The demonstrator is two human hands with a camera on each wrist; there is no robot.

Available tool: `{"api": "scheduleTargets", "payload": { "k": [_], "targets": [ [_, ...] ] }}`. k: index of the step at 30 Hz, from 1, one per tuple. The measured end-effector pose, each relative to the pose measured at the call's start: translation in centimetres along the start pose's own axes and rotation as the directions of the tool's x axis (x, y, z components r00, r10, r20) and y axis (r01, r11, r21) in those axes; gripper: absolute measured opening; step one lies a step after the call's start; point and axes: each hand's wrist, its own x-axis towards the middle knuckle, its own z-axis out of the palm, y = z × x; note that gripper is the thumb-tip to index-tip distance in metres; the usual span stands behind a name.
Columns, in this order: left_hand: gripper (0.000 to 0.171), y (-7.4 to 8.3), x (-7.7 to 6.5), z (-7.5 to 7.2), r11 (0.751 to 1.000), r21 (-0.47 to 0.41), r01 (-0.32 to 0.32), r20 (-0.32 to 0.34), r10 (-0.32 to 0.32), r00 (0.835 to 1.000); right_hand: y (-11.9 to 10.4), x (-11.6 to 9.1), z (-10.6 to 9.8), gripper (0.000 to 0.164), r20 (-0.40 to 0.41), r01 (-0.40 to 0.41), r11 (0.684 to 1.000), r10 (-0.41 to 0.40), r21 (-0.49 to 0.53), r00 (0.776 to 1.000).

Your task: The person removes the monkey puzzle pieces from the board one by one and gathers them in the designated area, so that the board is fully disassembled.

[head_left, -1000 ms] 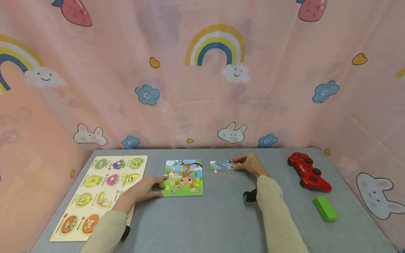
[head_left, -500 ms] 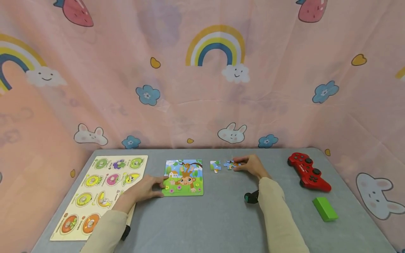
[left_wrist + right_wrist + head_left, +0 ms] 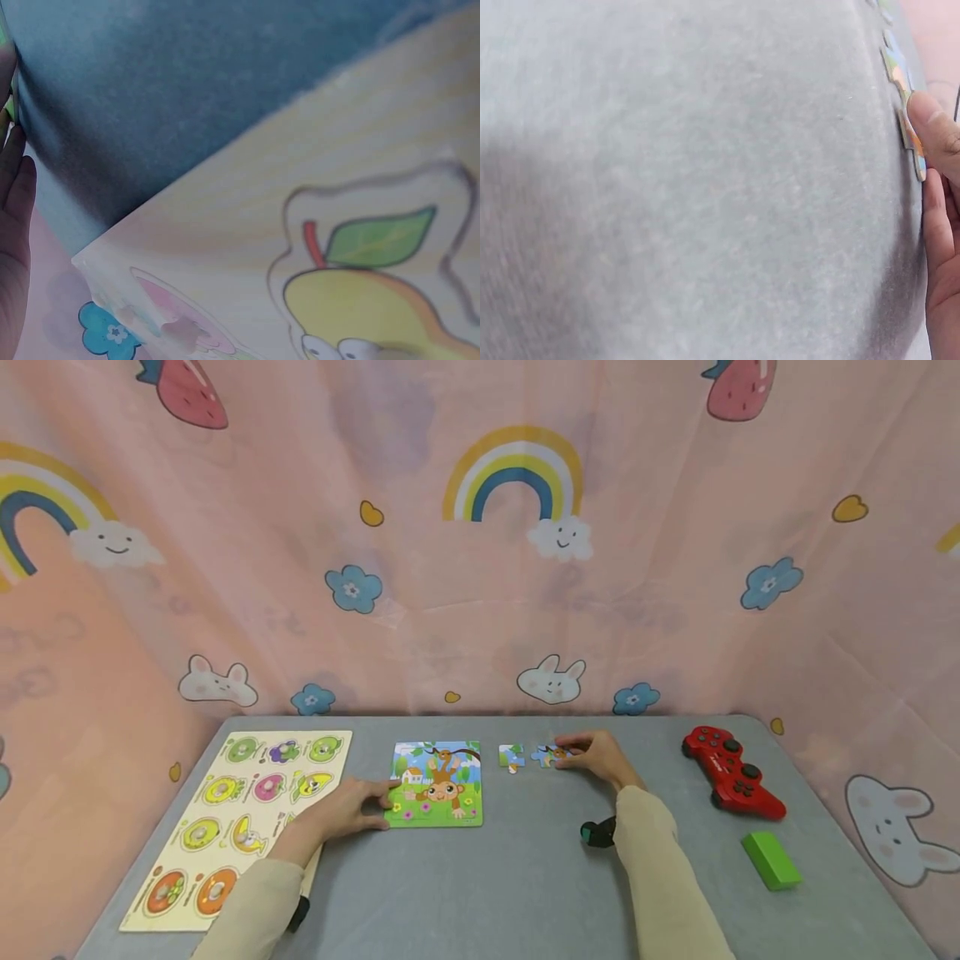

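At the left, the fruit board [image 3: 138,923] is partly hidden by a sleeve [image 3: 255,902]. The left hand [image 3: 345,810] has its finger and thumb spread, touching the left edge of the monkey board [image 3: 437,785], which lies on the table [image 3: 510,893]. Its picture looks whole, but I can't tell if pieces are set in it. Then comes a loose piece [image 3: 513,755], just beside a wide bit [image 3: 547,757], maybe two pieces joined. The right hand [image 3: 600,758] pinches the wide bit. So some joining may be done, but a gap is left between these parts. The red pad [image 3: 733,772] and green block [image 3: 772,860] lie off to the right, untouched.
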Motion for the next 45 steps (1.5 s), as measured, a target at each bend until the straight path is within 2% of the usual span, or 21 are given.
{"api": "scheduleTargets", "payload": {
  "k": [8, 11, 14, 21, 28, 32, 38, 41, 45],
  "targets": [
    [0.012, 0.1, 0.0, 0.0, 1.000, -0.009, 0.009, 0.009, -0.009, 1.000, -0.1, -0.6, 0.0, 0.046, -0.078, 0.049, 0.993, -0.041, 0.105, 0.996],
    [0.012, 0.1, 0.1, 0.0, 1.000, -0.001, 0.005, 0.011, -0.005, 1.000, -0.3, -0.7, 0.0, 0.046, -0.115, 0.047, 0.988, -0.030, 0.146, 0.993],
    [0.011, 0.1, 0.1, 0.1, 1.000, 0.003, 0.005, 0.012, -0.005, 1.000, -0.8, -0.7, 0.3, 0.046, -0.117, 0.039, 0.984, -0.019, 0.175, 0.993],
    [0.012, 0.1, 0.0, -0.1, 1.000, 0.006, -0.002, 0.009, 0.002, 1.000, -1.7, -0.3, 1.8, 0.048, -0.040, 0.020, 0.984, -0.013, 0.176, 0.999],
    [0.012, 0.2, 0.3, -0.3, 1.000, 0.019, -0.009, 0.011, 0.008, 1.000, -2.6, -0.3, 3.4, 0.043, 0.028, 0.059, 0.984, -0.065, 0.169, 0.997],
    [0.012, 0.2, 0.3, -0.5, 1.000, 0.011, 0.003, 0.023, -0.003, 1.000, -4.0, -0.1, 4.5, 0.043, 0.061, 0.093, 0.984, -0.104, 0.153, 0.993],
    [0.016, 0.2, 0.4, -0.6, 1.000, 0.024, -0.020, 0.021, 0.020, 1.000, -6.0, 0.5, 6.6, 0.044, 0.124, 0.116, 0.968, -0.146, 0.221, 0.981],
    [0.018, 0.2, 0.5, -0.5, 0.999, 0.029, -0.033, 0.019, 0.032, 0.999, -6.5, 1.0, 7.6, 0.044, 0.137, 0.113, 0.963, -0.150, 0.244, 0.979],
    [0.018, 0.4, 0.6, -0.5, 0.999, 0.030, -0.026, 0.020, 0.025, 0.999, -6.8, 1.6, 8.9, 0.042, 0.119, 0.085, 0.969, -0.115, 0.231, 0.986]
  ]
}}
